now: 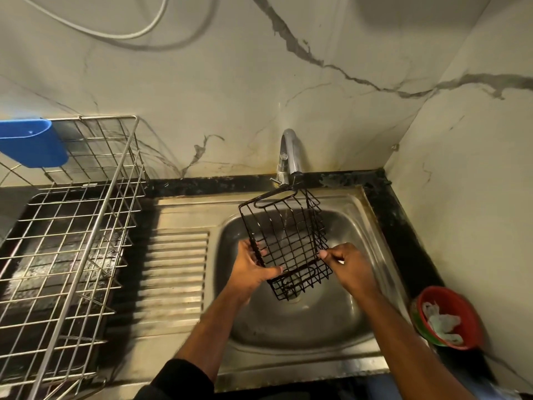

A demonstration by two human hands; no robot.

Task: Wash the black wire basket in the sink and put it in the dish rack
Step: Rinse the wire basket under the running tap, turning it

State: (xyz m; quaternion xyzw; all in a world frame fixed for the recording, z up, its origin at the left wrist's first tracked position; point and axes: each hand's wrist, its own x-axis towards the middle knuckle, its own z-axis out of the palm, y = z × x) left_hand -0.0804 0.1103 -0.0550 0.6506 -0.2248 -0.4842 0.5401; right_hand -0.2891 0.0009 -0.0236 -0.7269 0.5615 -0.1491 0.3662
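Dim and warm-toned overall, lit from above and somewhat behind the camera. Soft, broad shadow across the top right of the marble wall (317,90); a curved shadow doubling the white cable (135,34) at top left. Dull sheen on the steel sink (288,330) and the ribbed drainboard (173,272), brighter glints along the tap (290,151) and the dish rack (72,226) wires — no harsh glare. Heavy darkness over the black surface (395,223) beside the basin. Strong wide-angle bending at the edges, straight lines bowing outward. Slight motion smear on the hands (253,269) and the rack's near wires — centre sharpest, corners soft and grainy.
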